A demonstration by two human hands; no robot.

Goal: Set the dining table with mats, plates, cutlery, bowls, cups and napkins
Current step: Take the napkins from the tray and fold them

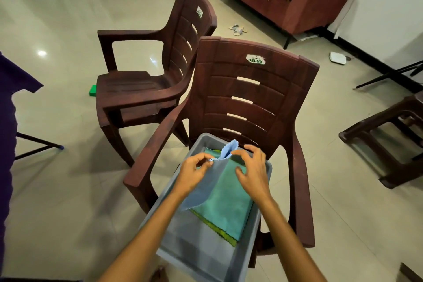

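The left hand (194, 173) pinches a blue napkin (206, 181) above the grey tub (242, 247). The right hand (253, 170) hovers just right of it, fingers loosely spread, holding nothing.

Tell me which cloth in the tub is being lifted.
The light blue cloth, pinched at its edge by the left hand. The teal cloth and green cloth lie flat beneath.

I had both bare forearms reaching up from the bottom of the frame; my left hand (194, 173) pinched with thumb and fingertips, my right hand (253, 171) hovered, fingers loosely spread.
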